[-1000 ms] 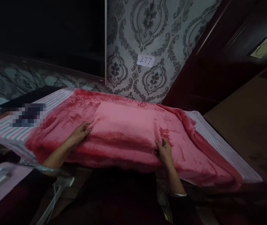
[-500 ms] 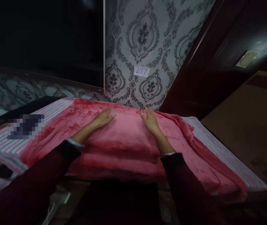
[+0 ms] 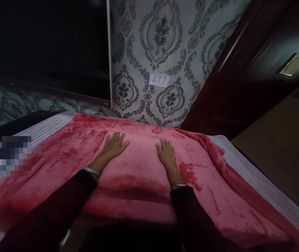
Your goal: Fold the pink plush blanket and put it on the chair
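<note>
A pink plush blanket [image 3: 138, 164] lies folded in layers over a striped sheet [image 3: 265, 189]. My left hand [image 3: 114, 145] rests flat on the top fold, fingers stretched out and slightly spread, holding nothing. My right hand [image 3: 166, 154] lies flat on the same fold a little to the right, fingers together and extended, palm down. Both arms wear dark red sleeves with a bangle at each wrist.
A patterned grey wallpaper wall [image 3: 162, 52] rises behind the blanket, with a paper label reading 277 [image 3: 159, 79]. A dark wooden door [image 3: 246, 80] stands at the right, brown floor [image 3: 286, 140] beyond it. A dark panel [image 3: 44, 49] fills the upper left.
My hands left the front edge of the folded blanket, reached to its far part, and now lie flat a little nearer to me. The camera has moved closer.
</note>
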Tool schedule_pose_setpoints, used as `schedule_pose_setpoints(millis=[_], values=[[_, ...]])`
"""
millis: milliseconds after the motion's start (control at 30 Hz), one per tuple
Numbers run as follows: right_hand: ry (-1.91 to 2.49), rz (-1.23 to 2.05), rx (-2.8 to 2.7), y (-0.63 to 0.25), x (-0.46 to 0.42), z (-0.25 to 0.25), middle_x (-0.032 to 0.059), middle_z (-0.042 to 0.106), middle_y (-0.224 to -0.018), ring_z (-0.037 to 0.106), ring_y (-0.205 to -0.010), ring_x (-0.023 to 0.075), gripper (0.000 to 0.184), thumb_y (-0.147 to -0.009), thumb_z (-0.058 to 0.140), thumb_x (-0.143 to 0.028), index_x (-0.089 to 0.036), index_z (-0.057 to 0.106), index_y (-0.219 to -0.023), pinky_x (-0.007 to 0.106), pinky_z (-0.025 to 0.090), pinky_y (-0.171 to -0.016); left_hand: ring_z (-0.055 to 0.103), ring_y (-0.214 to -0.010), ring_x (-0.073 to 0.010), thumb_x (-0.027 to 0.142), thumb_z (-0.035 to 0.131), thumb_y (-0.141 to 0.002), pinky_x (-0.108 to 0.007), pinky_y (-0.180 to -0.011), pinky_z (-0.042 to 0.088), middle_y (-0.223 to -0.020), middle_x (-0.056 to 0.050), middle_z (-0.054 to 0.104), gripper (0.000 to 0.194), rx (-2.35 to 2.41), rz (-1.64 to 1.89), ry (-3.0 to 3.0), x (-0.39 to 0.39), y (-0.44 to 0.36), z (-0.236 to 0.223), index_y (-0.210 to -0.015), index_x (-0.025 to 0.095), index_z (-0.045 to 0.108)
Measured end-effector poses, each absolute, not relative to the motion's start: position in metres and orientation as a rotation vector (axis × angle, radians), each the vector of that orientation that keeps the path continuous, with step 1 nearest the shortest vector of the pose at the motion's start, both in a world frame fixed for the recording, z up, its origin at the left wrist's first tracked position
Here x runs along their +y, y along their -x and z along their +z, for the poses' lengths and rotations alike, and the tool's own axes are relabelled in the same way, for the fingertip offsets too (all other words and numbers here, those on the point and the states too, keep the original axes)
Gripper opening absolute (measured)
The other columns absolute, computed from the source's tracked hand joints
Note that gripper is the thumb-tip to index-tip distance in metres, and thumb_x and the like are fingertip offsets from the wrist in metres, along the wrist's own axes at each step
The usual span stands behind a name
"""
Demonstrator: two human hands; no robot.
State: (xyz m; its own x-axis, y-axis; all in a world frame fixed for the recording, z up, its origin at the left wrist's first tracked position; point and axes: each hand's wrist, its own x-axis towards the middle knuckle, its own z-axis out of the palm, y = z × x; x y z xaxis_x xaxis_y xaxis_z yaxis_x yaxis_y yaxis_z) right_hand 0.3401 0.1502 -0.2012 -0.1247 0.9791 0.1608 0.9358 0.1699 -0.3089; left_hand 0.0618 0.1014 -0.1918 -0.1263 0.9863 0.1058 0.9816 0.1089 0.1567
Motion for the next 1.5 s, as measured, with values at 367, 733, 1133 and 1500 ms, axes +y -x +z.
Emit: schedule_pose_setpoints(millis=[367,733,1133,1500], values=[[1.803,0.161,-2.119,-0.342,0.151,-0.204,0.0153,0.037,-0.164,0.027,-0.154,0.0313,0.059,-0.107,0.025,-0.041,-0.015,0.045,-0.156,0.052,0.026,-0.122,0.017,-0.159,-0.032,0.057,0.03,-0.102,-0.058,-0.127,0.011,-0.169,-0.018,0.026,0.074,2.298,0.296,-2.025,0.101,-0.061,-0.188,-0.162,0.014,0.031],[1.876,0.321,-2.165,-0.342,0.136,-0.171,0.0154,0.029,-0.168,0.023,-0.156,0.0293,0.06,-0.108,0.024,-0.043,-0.016,0.036,-0.16,0.052,0.023,-0.123,0.018,-0.158,-0.032,0.052,0.034,-0.102,-0.053,-0.127,0.014,-0.169,-0.021,0.025,0.071,2.165,0.205,-1.952,0.088,-0.062,-0.151,-0.161,0.012,0.033],[1.705,-0.005,-2.426,-0.352,0.034,-0.196,0.0069,0.023,-0.171,0.019,-0.157,0.0345,0.06,-0.106,0.039,-0.052,-0.03,0.035,-0.162,0.06,0.017,-0.124,0.012,-0.158,-0.0415,0.062,0.047,-0.097,-0.069,-0.123,0.01,-0.172,-0.014,0.019,0.075,1.978,0.334,-2.426,-0.022,-0.131,-0.195,-0.162,0.028,0.033],[1.657,-0.034,-2.383,-0.351,0.035,-0.207,0.0087,0.026,-0.17,0.021,-0.157,0.034,0.059,-0.105,0.045,-0.046,-0.028,0.038,-0.161,0.059,0.02,-0.124,0.015,-0.158,-0.0403,0.062,0.049,-0.097,-0.068,-0.124,0.012,-0.171,-0.013,0.021,0.073,2.009,0.419,-2.437,-0.02,-0.129,-0.216,-0.161,0.03,0.035]])
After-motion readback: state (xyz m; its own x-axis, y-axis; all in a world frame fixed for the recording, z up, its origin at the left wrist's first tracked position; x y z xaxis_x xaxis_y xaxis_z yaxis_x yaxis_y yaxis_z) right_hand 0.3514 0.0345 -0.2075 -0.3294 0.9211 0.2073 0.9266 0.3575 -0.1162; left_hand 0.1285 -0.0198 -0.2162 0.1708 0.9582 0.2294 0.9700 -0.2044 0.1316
